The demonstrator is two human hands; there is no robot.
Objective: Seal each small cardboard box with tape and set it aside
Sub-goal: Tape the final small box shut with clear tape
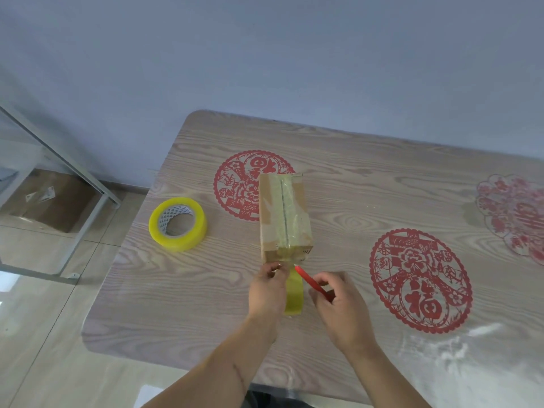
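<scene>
While the small cardboard box (284, 214) lies mid-table (382, 178), tape along its top seam, the left hand (266, 290) pinches the tape strip (294, 293) hanging from its near end. At four o'clock, the right hand (338, 301) grips a red cutter (312, 282) — tip at the strip. At nine o'clock — the yellow tape roll (178, 223).

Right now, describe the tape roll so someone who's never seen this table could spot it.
On the wood-grain table, look left of the taped cardboard box. The tape roll lies flat there, untouched: a yellowish ring with a white core, the only round, hollow thing.
</scene>
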